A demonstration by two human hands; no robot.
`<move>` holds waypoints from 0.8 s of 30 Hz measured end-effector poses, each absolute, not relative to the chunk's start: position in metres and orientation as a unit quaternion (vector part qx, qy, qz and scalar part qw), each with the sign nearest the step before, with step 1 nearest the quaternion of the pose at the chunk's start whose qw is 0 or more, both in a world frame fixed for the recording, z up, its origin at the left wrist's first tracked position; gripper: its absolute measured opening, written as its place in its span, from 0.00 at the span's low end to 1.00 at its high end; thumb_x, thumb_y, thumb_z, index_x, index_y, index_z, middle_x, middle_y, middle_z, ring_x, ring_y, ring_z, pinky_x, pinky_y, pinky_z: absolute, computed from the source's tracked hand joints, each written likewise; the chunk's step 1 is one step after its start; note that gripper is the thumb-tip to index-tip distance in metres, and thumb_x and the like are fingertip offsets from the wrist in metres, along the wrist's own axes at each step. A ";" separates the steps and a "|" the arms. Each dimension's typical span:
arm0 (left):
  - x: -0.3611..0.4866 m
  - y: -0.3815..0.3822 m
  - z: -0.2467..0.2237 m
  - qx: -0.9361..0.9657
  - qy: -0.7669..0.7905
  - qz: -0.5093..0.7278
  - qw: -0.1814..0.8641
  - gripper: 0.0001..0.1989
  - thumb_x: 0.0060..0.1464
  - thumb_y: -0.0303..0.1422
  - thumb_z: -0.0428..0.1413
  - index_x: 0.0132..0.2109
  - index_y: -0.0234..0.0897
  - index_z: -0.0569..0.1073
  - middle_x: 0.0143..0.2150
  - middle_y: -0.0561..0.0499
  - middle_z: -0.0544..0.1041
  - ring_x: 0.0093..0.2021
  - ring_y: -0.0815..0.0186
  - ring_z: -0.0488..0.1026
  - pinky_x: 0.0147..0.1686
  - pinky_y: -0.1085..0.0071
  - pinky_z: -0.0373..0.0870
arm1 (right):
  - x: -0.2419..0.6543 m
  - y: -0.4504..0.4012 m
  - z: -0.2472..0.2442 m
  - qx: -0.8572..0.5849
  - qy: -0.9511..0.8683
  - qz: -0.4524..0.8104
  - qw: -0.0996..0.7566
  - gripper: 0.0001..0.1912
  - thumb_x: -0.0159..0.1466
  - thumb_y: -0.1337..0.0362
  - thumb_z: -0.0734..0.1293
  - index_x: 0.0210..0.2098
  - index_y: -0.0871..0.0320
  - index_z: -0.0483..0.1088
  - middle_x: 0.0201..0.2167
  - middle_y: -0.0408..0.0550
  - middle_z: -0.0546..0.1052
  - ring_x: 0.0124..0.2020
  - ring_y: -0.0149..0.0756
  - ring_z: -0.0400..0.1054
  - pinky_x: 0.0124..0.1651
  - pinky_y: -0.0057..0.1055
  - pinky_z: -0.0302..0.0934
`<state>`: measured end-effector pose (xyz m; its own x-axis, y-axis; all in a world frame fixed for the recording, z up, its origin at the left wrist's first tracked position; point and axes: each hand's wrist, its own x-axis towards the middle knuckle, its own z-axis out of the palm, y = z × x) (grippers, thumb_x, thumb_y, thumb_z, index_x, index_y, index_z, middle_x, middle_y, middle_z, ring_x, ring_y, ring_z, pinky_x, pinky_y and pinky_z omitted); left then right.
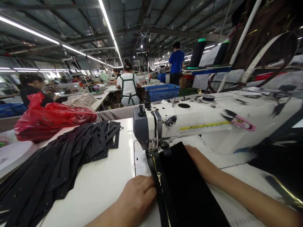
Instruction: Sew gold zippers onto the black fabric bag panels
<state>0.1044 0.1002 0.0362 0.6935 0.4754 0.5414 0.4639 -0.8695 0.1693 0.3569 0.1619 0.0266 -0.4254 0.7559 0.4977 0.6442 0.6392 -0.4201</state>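
right hand point(196, 157) fingers hidden behind black fabric point(187, 186)

left hand point(137, 197), black fabric point(189, 192), sewing machine point(189, 121)

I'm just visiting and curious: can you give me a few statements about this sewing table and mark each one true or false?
1. The left hand rests on the black fabric beside its zipper. True.
2. The plastic bag at the left is blue. False: it is red.
3. Pink-handled thread snips lie on the sewing machine. True.
4. The black cut strips lie right of the machine. False: they are spread on the table to its left.
5. A yellow measuring tape runs along the machine's arm. True.
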 end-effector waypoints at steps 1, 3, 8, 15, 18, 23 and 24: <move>0.103 0.099 0.034 0.926 0.241 0.291 0.018 0.10 0.52 0.22 0.43 0.30 0.37 0.66 0.27 0.49 0.70 0.26 0.65 0.68 0.28 0.70 0.67 | 0.363 0.167 0.025 -0.423 -0.830 0.116 0.345 0.14 0.68 0.60 0.55 0.43 0.60 0.68 0.40 0.51 0.73 0.40 0.38 0.69 0.43 0.39 0.65; 0.101 0.098 0.034 0.923 0.249 0.290 0.041 0.10 0.52 0.23 0.43 0.35 0.36 0.67 0.31 0.47 0.71 0.31 0.63 0.70 0.32 0.67 0.68 | 0.367 0.173 0.022 -0.438 -0.806 0.179 0.356 0.17 0.68 0.60 0.52 0.44 0.59 0.69 0.39 0.52 0.75 0.41 0.40 0.70 0.44 0.38 0.65; 0.108 0.108 0.038 0.900 0.370 0.227 0.045 0.12 0.55 0.25 0.45 0.44 0.35 0.69 0.45 0.43 0.72 0.52 0.55 0.65 0.49 0.56 0.63 | 0.362 0.179 0.026 -0.486 -0.740 0.286 0.367 0.20 0.65 0.55 0.54 0.42 0.58 0.71 0.38 0.49 0.76 0.41 0.43 0.70 0.45 0.40 0.64; 0.112 0.115 0.030 0.888 0.400 0.226 0.010 0.11 0.54 0.21 0.45 0.37 0.35 0.71 0.37 0.45 0.74 0.46 0.56 0.68 0.47 0.55 0.63 | 0.358 0.196 0.032 -0.509 -0.689 0.388 0.340 0.20 0.62 0.55 0.55 0.37 0.61 0.72 0.28 0.49 0.76 0.29 0.40 0.72 0.30 0.33 0.65; 0.109 0.117 0.030 0.888 0.400 0.228 0.006 0.12 0.53 0.21 0.45 0.39 0.35 0.71 0.40 0.44 0.74 0.49 0.55 0.65 0.47 0.56 0.63 | 0.355 0.199 0.025 -0.500 -0.696 0.396 0.331 0.13 0.54 0.60 0.62 0.34 0.61 0.71 0.27 0.47 0.76 0.28 0.39 0.71 0.30 0.32 0.65; 0.110 0.119 0.032 0.887 0.407 0.215 0.028 0.11 0.52 0.21 0.45 0.37 0.35 0.70 0.40 0.44 0.73 0.47 0.54 0.65 0.46 0.54 0.62 | 0.356 0.198 0.020 -0.496 -0.725 0.336 0.341 0.12 0.52 0.63 0.59 0.32 0.58 0.71 0.31 0.47 0.76 0.35 0.42 0.70 0.41 0.37 0.62; 0.111 0.119 0.033 0.886 0.410 0.213 0.033 0.10 0.52 0.22 0.45 0.36 0.34 0.70 0.38 0.44 0.73 0.44 0.54 0.65 0.45 0.53 0.62 | 0.357 0.198 0.020 -0.497 -0.731 0.318 0.343 0.12 0.53 0.62 0.59 0.32 0.58 0.71 0.32 0.48 0.76 0.38 0.43 0.69 0.44 0.37 0.61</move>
